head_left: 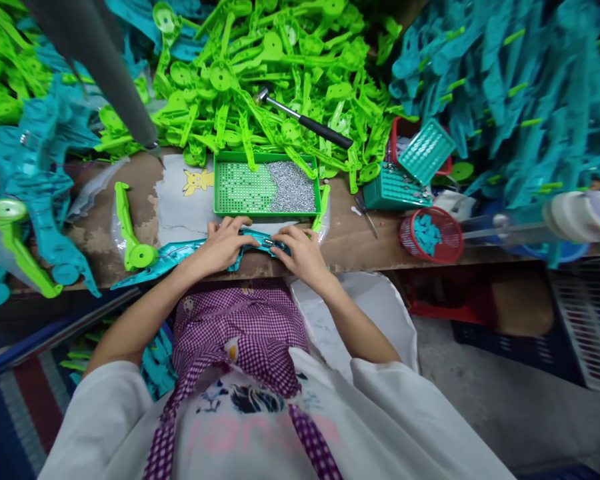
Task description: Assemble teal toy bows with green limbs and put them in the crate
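So I'm standing here at this messy workbench (347,248), and the easiest thing to navigate by is the green perforated tray (265,214). The long shiny teal plastic piece (179,252) being worked on lies just on the near side of the tray, running out past its left end along the bench edge.

Both hands are on that piece. The right hand (304,252) is below the tray's right half, grasping the right end of it with fingers over the far side and thumb on the near side. The left hand (223,243) is below the tray's left corner, draped over the piece with bent fingers; can't tell if it's really gripping or just pressing down.

The tray itself has a heap of tiny silvery bits (295,190) in its right half, way too small to identify. Left of the tray there's a grey sheet (180,217) with a yellow cartoon figure (199,181), then a bent lime-green plastic part (127,227). Behind the tray it's a massive pile of lime-green parts (270,60), with a black-handled hammer (305,120) lying on top. Right of the tray, a thin pointed tool (367,217), then a round red basket (430,257) holding small teal pieces (427,233).
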A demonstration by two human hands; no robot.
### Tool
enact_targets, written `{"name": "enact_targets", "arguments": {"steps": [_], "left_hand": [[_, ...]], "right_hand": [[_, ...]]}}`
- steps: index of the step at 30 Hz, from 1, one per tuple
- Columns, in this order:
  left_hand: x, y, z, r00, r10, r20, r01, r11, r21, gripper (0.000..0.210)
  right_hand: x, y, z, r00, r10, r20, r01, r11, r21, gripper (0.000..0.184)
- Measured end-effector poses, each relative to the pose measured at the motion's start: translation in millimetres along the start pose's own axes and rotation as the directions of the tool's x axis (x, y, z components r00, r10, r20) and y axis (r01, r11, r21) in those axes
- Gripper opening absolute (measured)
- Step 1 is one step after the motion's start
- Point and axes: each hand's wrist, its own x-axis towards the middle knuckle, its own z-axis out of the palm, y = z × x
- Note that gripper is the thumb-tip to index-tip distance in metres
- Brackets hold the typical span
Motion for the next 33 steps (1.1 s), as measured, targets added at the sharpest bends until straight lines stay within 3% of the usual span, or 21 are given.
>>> {"name": "enact_targets", "arguments": {"steps": [4,10,15,23,29,33], "left_hand": [[-0.4,-0.8,2.2,1.000,-0.005,0.003,0.005,1.000,0.015,0.041],[-1.8,0.6,3.6,0.999,-0.038,0.030,0.037,0.999,0.031,0.042],[-0.9,3.8,2.1,0.996,-0.067,0.066,0.065,0.997,0.034,0.047],[-2.0,4.9,0.8,0.994,-0.080,0.077,0.076,0.996,0.048,0.047],[-1.0,3.0,3.6,0.996,-0.061,0.060,0.057,0.996,0.061,0.047],[-2.6,1.8,6.1,0.998,-0.055,0.036,0.053,0.997,0.057,0.050]], "right_hand": [[3.0,4.2,-3.3,0.998,-0.012,0.059,0.006,0.996,0.086,0.027],[2.8,13.4,-3.8,0.999,-0.036,-0.018,0.039,0.971,0.235,0.022],[8.5,16.1,-2.4,1.000,-0.014,0.007,0.011,0.955,0.298,0.020],[12.6,9.6,-7.8,0.997,0.001,0.081,-0.017,0.979,0.202,0.011],[8.9,6.8,-3.3,0.997,0.046,0.061,-0.054,0.989,0.135,0.011],[0.9,-1.3,-18.9,0.999,0.052,0.017,-0.054,0.984,0.169,0.016]]}}
